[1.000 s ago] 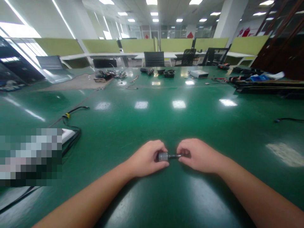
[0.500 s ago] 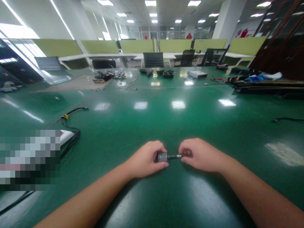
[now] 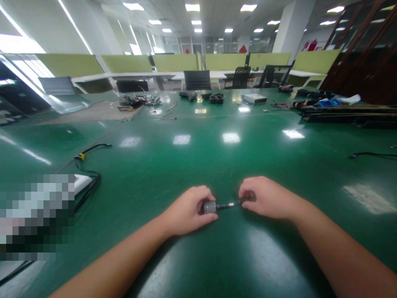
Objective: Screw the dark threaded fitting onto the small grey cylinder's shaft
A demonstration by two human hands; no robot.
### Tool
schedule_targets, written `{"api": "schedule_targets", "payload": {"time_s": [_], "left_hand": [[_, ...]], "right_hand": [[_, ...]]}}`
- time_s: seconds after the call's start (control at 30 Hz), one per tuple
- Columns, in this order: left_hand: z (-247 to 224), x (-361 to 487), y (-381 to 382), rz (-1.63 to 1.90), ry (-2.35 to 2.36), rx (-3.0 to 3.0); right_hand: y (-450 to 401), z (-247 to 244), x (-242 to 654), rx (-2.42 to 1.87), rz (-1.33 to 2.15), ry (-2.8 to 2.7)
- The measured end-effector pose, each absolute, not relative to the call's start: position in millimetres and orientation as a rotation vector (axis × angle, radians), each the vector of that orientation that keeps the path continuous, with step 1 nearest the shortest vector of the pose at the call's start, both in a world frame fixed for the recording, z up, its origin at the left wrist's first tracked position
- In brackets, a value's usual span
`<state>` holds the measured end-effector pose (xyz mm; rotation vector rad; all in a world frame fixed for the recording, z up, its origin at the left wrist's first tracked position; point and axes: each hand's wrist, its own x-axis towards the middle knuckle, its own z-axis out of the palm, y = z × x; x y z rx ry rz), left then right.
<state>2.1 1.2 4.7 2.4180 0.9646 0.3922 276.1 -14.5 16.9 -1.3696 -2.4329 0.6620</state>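
Observation:
My left hand point(image 3: 192, 210) is closed round a short grey cylinder with a thin shaft point(image 3: 210, 207), thumb below and fingers above. Its dark shaft, bright at the tip, points right towards my other hand. My right hand point(image 3: 263, 196) is pinched round a small dark piece point(image 3: 242, 200), mostly hidden by the fingers; its exact kind cannot be made out. A narrow gap lies between this piece and the shaft's tip. Both hands are low over the glossy green table point(image 3: 192, 161).
At left lie a blurred-out block point(image 3: 40, 207) and black cables point(image 3: 93, 182). Another black cable point(image 3: 372, 155) is at the right. Towards the far edge are a white box point(image 3: 254, 98), tangled parts point(image 3: 136, 101) and a dark stack of long pieces point(image 3: 338, 114).
My right hand has drawn away to the right, and a gap has opened between its small dark piece and the shaft's tip. My left hand keeps its hold. The view has shifted slightly.

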Motion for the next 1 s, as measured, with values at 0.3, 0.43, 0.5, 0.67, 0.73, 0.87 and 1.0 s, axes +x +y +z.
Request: {"api": "schedule_targets", "payload": {"time_s": [0.3, 0.43, 0.5, 0.67, 0.73, 0.87, 1.0], "left_hand": [[7, 3, 1, 0.389, 0.976, 2.412], [7, 3, 1, 0.372, 0.976, 2.418], [6, 3, 1, 0.374, 0.967, 2.426], [4, 3, 1, 0.389, 0.943, 2.451], [3, 3, 1, 0.398, 0.930, 2.460], [3, 3, 2, 0.401, 0.946, 2.460], [1, 3, 3, 0.416, 0.936, 2.465]], "right_hand": [[-16, 16, 274, -1.350, 0.697, -2.420], [-17, 16, 273, -1.336, 0.687, -2.415], [-17, 13, 271, -1.316, 0.700, -2.411], [-18, 0, 246, -1.206, 0.676, -2.381], [-19, -6, 233, -1.139, 0.625, -2.385], [-19, -12, 221, -1.089, 0.586, -2.371], [-20, -10, 224, -1.109, 0.596, -2.367]]}}
